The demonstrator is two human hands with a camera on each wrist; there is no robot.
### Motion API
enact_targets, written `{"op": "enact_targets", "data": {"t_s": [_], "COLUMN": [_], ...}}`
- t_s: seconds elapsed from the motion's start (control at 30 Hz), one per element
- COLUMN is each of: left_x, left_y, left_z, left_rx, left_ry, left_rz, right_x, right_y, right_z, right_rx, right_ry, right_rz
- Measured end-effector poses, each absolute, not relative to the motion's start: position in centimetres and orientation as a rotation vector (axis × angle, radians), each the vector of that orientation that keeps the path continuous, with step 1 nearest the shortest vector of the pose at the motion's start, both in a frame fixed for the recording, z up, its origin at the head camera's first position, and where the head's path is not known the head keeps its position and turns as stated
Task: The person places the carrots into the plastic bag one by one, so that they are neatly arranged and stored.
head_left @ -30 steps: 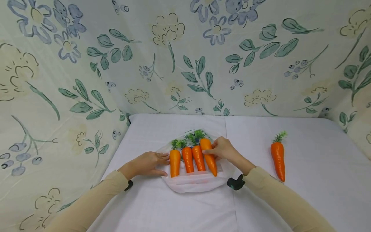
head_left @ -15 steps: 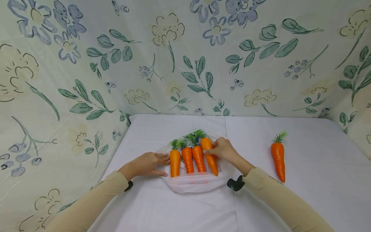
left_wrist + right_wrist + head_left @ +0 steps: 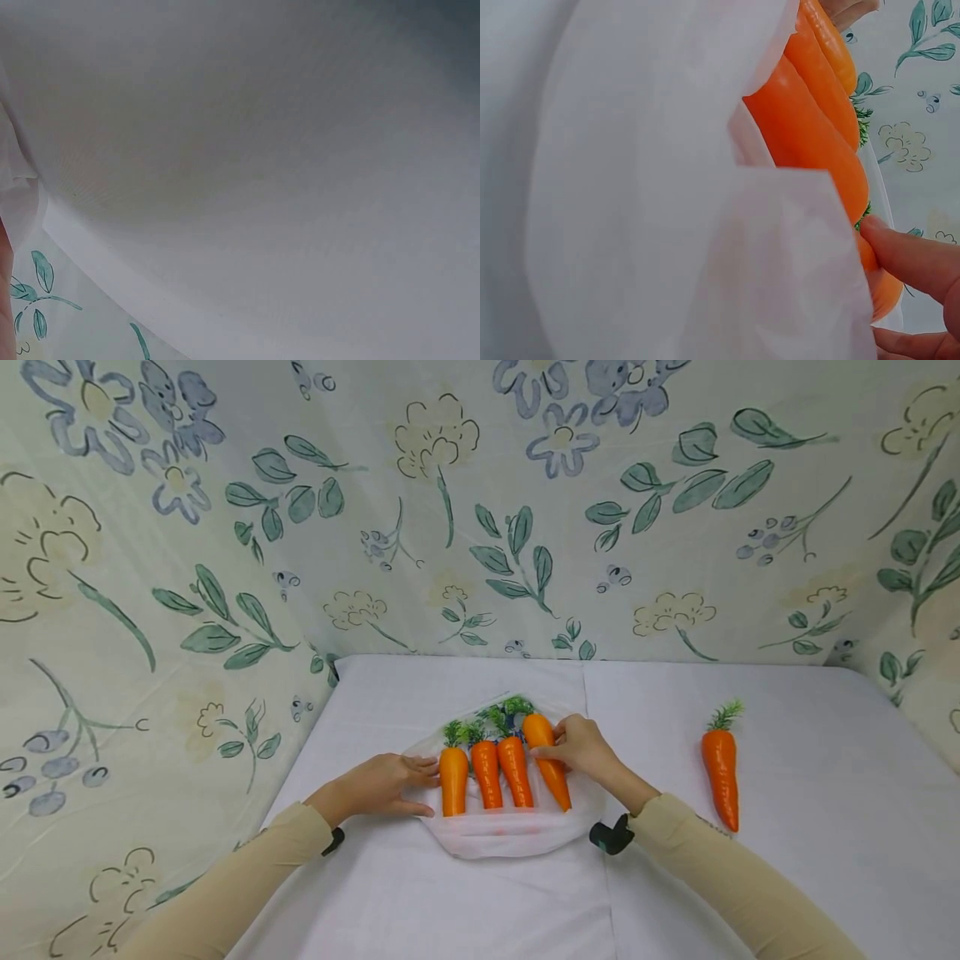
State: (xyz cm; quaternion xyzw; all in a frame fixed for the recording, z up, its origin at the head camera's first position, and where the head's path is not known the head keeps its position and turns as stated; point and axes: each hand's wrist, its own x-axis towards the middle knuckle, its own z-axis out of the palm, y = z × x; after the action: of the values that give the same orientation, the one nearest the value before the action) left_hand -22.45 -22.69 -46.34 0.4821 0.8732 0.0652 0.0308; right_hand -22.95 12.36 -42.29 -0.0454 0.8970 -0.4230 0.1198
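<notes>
A translucent white plastic bag [image 3: 495, 839] lies on the table with carrots side by side in its mouth, their lower ends under its front flap. The leftmost carrot [image 3: 453, 781] is lighter orange; two redder ones, a middle carrot [image 3: 487, 774] and its neighbour [image 3: 515, 770], lie beside it. My left hand [image 3: 386, 783] rests at the bag's left edge, fingertips against the leftmost carrot, thumb spread apart. Between thumb and fingers my right hand [image 3: 588, 747] pinches a light-orange carrot [image 3: 553, 777], tilted, its tip above the flap. In the right wrist view, the bag [image 3: 645, 187] hides much of that carrot.
Off to the right, a single carrot [image 3: 722, 777] with green leaves lies on the white tablecloth [image 3: 825, 777]. Floral fabric [image 3: 525, 527] hangs behind and at both sides of the table. The left wrist view shows mostly white cloth [image 3: 262, 187].
My right hand has shifted the pinched carrot slightly to the right, its tip swinging right and a little away from me. My left hand and the other carrots stay about where they were.
</notes>
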Motion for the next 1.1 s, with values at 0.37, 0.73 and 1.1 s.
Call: {"op": "enact_targets", "data": {"t_s": [0.37,0.73,1.1], "left_x": [-22.18,-22.34,-22.27], "left_y": [-22.56,-22.59,-22.57], "left_z": [-46.15,-46.33,-46.22], "left_rx": [1.488,1.481,1.468], "left_ry": [2.695,2.709,2.707], "left_rz": [0.190,0.183,0.189], "right_x": [-23.10,-23.13,-22.93], "right_y": [12.61,12.32,12.06], "right_z": [-42.67,-42.99,-43.03], "right_rx": [-0.118,-0.120,-0.073], "right_ry": [2.596,2.622,2.570], "right_rz": [-1.225,-1.206,-1.240]}}
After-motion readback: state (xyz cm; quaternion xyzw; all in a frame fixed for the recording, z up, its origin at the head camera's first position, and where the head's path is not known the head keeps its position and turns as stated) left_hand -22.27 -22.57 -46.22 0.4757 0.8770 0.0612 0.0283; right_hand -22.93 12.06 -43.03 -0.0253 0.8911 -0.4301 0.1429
